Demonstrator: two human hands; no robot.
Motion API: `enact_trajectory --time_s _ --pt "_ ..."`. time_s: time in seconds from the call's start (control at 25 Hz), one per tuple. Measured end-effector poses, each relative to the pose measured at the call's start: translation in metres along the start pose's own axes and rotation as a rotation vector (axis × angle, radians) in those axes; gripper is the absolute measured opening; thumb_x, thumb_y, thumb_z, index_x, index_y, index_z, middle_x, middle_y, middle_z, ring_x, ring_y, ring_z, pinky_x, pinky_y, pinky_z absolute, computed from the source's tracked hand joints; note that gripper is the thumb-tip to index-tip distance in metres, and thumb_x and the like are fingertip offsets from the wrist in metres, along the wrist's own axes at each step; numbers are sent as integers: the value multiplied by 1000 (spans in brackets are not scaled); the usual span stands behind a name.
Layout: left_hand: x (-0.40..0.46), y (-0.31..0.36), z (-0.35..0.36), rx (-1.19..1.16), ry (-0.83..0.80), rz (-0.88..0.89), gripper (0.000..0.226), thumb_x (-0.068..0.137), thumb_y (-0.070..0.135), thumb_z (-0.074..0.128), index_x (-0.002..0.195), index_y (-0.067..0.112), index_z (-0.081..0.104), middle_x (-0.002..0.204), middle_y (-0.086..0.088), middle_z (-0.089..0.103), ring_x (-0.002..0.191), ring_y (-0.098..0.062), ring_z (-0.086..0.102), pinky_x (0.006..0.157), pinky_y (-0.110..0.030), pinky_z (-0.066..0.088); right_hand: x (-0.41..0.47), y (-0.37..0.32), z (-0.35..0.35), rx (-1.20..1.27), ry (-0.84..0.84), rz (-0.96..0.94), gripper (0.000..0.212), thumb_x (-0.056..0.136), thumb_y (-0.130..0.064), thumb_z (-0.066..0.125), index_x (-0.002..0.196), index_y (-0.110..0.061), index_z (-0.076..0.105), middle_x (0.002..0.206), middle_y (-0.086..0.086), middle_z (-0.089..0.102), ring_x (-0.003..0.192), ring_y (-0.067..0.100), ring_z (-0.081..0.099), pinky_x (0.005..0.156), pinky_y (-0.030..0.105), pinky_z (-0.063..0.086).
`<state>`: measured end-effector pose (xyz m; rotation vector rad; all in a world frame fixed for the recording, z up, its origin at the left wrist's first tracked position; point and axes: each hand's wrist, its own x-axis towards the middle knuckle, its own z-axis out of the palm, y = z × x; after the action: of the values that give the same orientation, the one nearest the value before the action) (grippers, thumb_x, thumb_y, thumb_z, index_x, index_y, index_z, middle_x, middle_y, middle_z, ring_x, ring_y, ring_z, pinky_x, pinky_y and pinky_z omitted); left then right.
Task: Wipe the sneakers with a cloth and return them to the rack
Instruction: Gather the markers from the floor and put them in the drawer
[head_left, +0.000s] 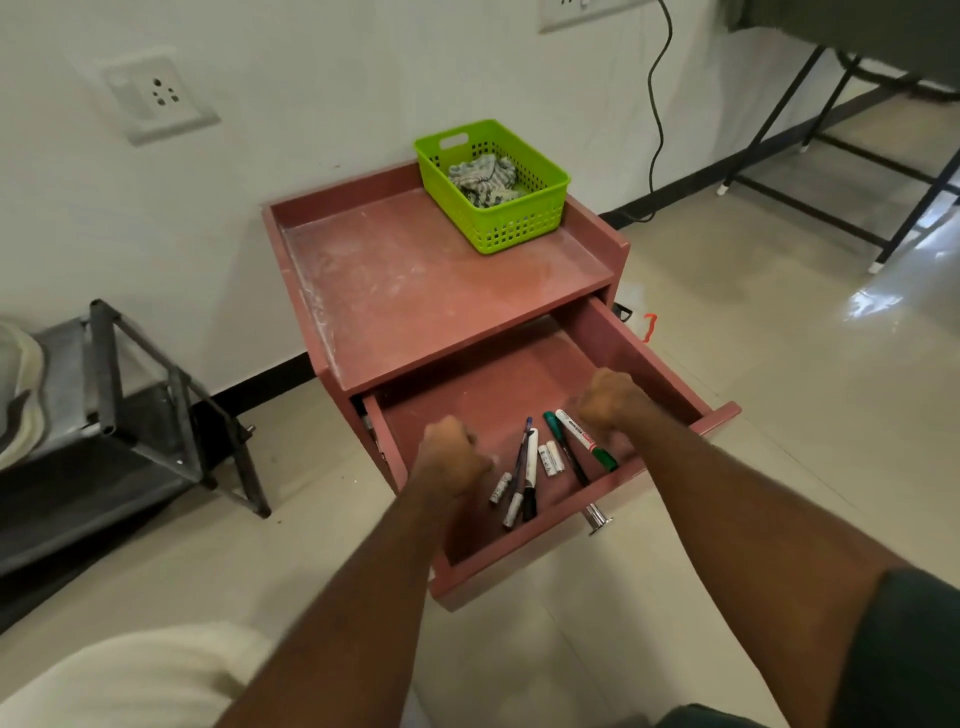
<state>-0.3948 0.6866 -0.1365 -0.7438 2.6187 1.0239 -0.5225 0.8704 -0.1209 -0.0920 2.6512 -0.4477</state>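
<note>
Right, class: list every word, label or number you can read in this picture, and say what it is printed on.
No text here can be read.
White marker with red band: dark print, too blurred.
Small batteries: markings too small.
White marker with black cap: print too small.
Wall socket: no lettering visible.

I can read almost nothing here. In my open reddish drawer (519, 384), near its front right corner, the white marker with a red band and green cap (584, 438) carries a line of dark print along its barrel, but the letters are too small and blurred for me to make out. The small white cylinders (549, 458) beside it, near the front edge, show grey markings I cannot decipher either. The white-barrelled pen with a black tip (530, 475) at the front edge has a faint mark, also illegible.
</note>
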Motion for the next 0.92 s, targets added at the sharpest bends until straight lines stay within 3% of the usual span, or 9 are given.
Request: enact_trajectory --time_s 0.12,0.24,0.4,0.56,0.92 --pt "-12 1 -43 36 86 161 50 85 36 72 128 14 66 124 -4 70 110 -20 67 100 -38 53 -14 -24 -20 -145 71 -258 17 88 -24 59 97 -11 64 105 12 67 91 28 66 84 39 57" --pt "-35 -7 -94 163 140 235 63 89 45 64 147 25 48 145 -1 56 130 -21 54 110 -42 45 -41 -67 -20 -196 225 -588 33 89 -26 56 119 -15 63 126 11 63 116 32 58 100 41 48" --pt "-70 -41 -168 239 272 254 66 93 40 62 152 21 41 155 1 44 143 -22 42 118 -40 34 -88 -148 10 -140 384 -925 45 82 -18 55 125 -7 58 143 18 52 130 34 52 106 44 44" --pt "-117 -94 -241 327 422 184 65 97 37 60 154 19 36 162 1 33 147 -19 33 119 -32 24 -143 -240 37 -110 399 -1082 47 85 -13 56 132 -10 53 150 13 46 139 27 43 113 41 37" --pt "-251 -318 -340 255 615 -225 64 94 39 62 152 24 39 157 2 41 141 -19 43 116 -42 37 -292 -451 167 -69 155 -1386 51 90 -17 55 140 -11 49 155 9 39 140 24 40 115 39 33"
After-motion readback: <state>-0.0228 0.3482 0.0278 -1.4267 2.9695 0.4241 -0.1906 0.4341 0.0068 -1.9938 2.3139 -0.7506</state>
